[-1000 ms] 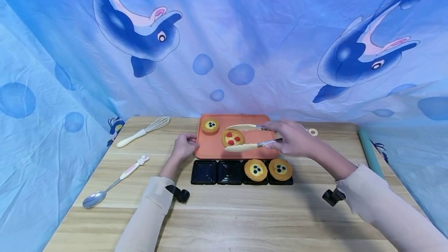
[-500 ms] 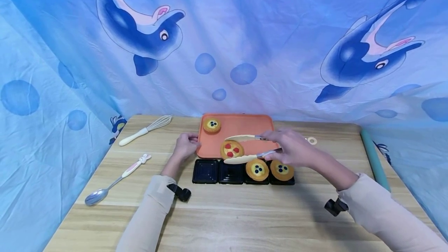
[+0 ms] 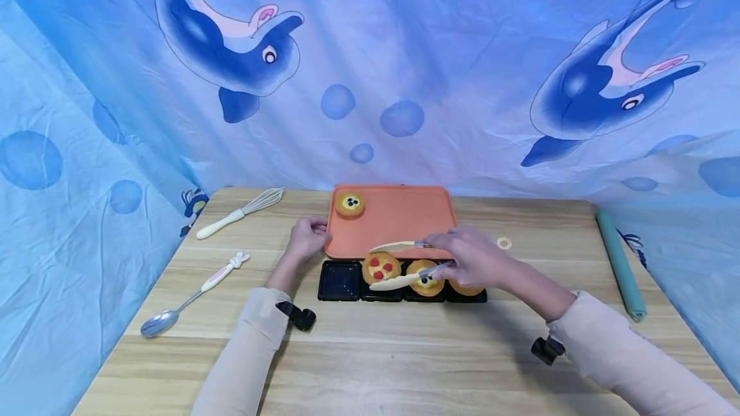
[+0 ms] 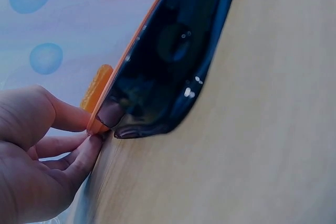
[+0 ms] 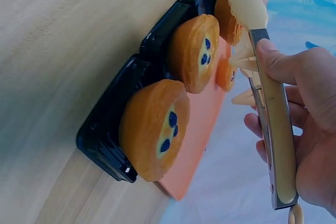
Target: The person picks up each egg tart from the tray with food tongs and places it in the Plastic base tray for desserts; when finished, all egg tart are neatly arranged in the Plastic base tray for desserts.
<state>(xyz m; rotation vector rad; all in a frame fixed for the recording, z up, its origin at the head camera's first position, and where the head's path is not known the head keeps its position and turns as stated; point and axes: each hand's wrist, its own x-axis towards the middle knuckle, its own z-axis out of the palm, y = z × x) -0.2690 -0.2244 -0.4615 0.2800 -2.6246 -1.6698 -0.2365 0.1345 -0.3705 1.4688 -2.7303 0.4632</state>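
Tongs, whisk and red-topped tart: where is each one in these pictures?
Tongs (image 5: 276,114): right wrist view, on the handle.
Whisk (image 3: 237,216): head view, on the handle's upper end.
Red-topped tart (image 3: 381,268): head view, on the topping.

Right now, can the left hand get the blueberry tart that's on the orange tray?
Probably yes. The left hand is close to the blueberry tart, and nothing seems to stand between them. But its fingers pinch the edge of the orange tray, so it would likely have to let go first.

Head view bright, soft shadow lower right on the table (image 3: 399,358); wrist views dimmer, glints on the black tray (image 4: 163,85)
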